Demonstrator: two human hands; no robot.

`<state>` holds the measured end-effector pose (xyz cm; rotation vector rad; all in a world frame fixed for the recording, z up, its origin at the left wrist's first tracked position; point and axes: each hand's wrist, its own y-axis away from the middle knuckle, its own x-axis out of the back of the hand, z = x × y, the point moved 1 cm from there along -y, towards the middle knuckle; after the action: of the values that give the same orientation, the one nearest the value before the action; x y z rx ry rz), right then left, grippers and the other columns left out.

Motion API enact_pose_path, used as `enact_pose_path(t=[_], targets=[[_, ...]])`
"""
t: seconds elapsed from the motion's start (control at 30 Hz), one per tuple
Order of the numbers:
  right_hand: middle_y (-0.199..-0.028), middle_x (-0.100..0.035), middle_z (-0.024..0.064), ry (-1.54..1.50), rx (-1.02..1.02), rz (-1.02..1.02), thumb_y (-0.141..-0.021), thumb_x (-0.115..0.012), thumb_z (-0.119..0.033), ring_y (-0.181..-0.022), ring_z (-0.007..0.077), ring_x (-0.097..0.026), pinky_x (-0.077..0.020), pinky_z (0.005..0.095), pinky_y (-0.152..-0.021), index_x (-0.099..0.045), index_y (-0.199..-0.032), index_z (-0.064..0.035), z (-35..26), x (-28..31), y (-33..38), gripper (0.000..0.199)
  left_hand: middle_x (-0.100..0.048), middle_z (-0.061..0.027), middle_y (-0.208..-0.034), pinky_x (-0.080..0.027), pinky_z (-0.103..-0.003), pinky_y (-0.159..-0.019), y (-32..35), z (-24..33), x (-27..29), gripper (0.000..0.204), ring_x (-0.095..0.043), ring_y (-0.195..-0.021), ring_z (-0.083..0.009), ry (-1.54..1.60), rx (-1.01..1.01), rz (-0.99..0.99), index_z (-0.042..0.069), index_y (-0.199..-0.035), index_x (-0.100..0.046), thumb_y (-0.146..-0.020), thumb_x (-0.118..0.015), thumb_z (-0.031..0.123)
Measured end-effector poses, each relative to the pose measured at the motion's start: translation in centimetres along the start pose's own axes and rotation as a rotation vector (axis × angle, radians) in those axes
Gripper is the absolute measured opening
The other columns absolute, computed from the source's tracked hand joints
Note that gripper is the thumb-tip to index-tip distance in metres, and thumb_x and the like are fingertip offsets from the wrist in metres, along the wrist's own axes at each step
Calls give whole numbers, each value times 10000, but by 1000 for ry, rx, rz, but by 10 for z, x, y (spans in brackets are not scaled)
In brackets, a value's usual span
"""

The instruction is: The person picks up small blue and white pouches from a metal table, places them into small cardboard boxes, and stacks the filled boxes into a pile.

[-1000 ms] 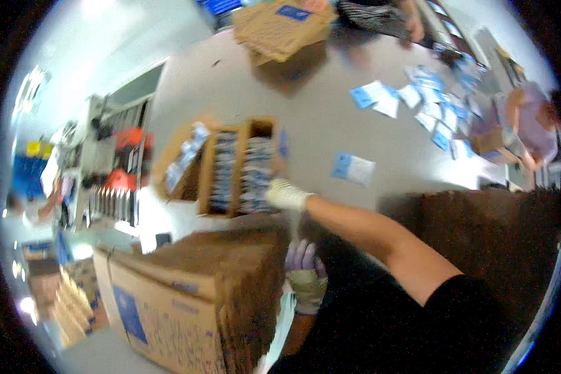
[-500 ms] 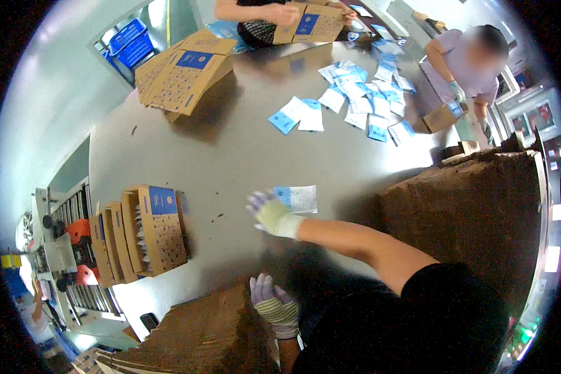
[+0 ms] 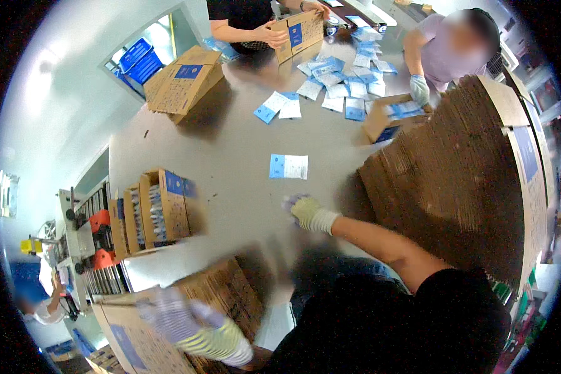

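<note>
Both my hands wear striped knit work gloves. My left hand (image 3: 190,324), blurred by motion, is stretched out with thumb and fingers apart over a stack of flattened cardboard boxes (image 3: 227,287) at the lower left. Whether it touches the top sheet I cannot tell. Over the table near its front edge, my right hand (image 3: 310,213) is empty; its fingers are smeared but look loosely apart. Just beyond it lies a single blue and white packet (image 3: 288,167), flat on the table (image 3: 243,149).
Open cartons filled with packets (image 3: 171,206) stand at the left by a roller conveyor (image 3: 103,206). Tall stacked flat cardboard (image 3: 442,181) rises on the right. Farther off are folded cartons (image 3: 181,84), a packet pile (image 3: 343,81), a packet-filled carton (image 3: 389,118) and two people working.
My left hand has swung left over the flat cardboard stack. My right hand has drawn back from the single packet. The co-worker's carton at right now rests on the table. The view has shifted.
</note>
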<state>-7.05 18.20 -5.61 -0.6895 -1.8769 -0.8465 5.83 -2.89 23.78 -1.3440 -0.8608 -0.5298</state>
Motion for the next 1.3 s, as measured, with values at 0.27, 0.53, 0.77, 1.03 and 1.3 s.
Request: enact_pose_path(t=[0.27, 0.53, 0.77, 1.03, 1.3], targets=[[-1159, -509, 146, -317, 101, -106, -821, -504, -285, -1064, 317, -470, -357, 410, -925, -541, -1076, -44, -14, -83, 161, 353, -426, -142, -1265, -331, -431, -949, 17, -57, 18, 410, -403, -1136, -361, -368, 350, -480, 91, -1217, -456, -833, -502, 227], [-939, -599, 163, -378, -64, 117, -816, -469, -343, -900, 339, -554, -427, 430, -818, -587, -977, -61, 31, -80, 220, 345, -472, -169, -1213, -386, -385, -908, 40, -21, 36, 352, -476, -1077, -317, -308, 113, -380, 84, -1179, -484, -830, -437, 75], [-1059, -552, 179, -378, -30, -66, -848, -474, -331, -988, 332, -510, -393, 396, -884, -567, -1042, -22, 19, -68, 231, 377, -567, -147, -1097, -438, -337, -819, 63, 46, 121, 323, -563, -958, -239, 30, 216, 201, -40, -1116, -519, -870, -456, 160], [-1010, -566, 181, -649, -121, 178, -830, -502, -334, -956, 330, -521, -401, 388, -852, -568, -1036, -20, 30, -40, 205, 381, -611, -153, -944, -454, -339, -799, 75, 99, 129, 313, -583, -879, -249, 640, 205, 162, -42, -1022, -531, -858, -514, 225], [-1114, -519, 148, -227, -276, 577, -766, -543, -256, -1068, 319, -449, -351, 416, -911, -537, -1088, -66, 53, 23, 122, 374, -617, -146, -956, -454, -328, -800, 135, 59, 39, 220, -597, -864, -245, 670, 254, -292, 1, -1034, -546, -831, -508, 79]])
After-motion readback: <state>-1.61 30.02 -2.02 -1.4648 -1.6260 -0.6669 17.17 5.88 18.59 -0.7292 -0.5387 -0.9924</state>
